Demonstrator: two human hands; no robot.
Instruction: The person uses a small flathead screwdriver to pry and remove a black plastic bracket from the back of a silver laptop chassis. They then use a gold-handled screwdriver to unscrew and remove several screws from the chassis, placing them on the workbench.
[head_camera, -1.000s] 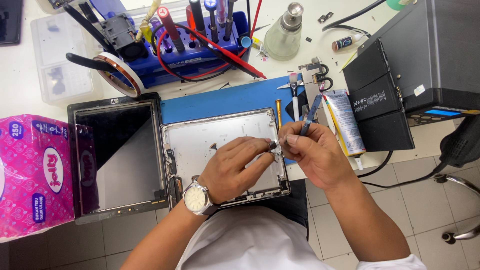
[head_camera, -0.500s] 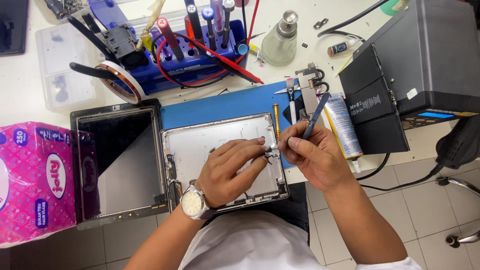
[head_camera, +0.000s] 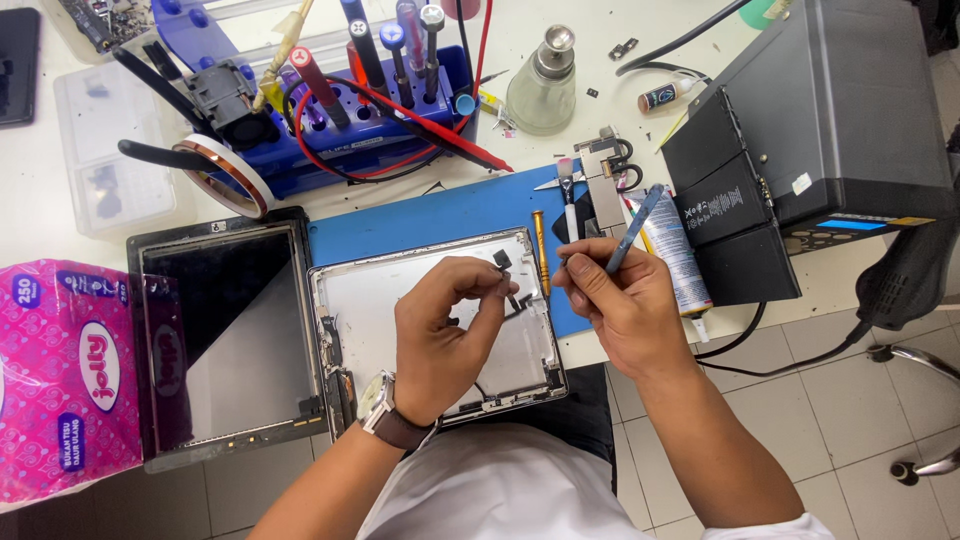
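Bright, even overhead light fills the scene, leaving only soft, short shadows. A pale triangular glare lies on the detached black glass tablet screen (head_camera: 225, 335). Focus is sharp throughout; edges bend slightly.

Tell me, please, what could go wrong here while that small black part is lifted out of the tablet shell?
The left hand pinches a small black part whose thin cable seems to run back into the shell; pulling further might tear it. The right hand holds a blue tool beside it, which could nick the cable. The shell overhangs the table edge above the lap and might slip.
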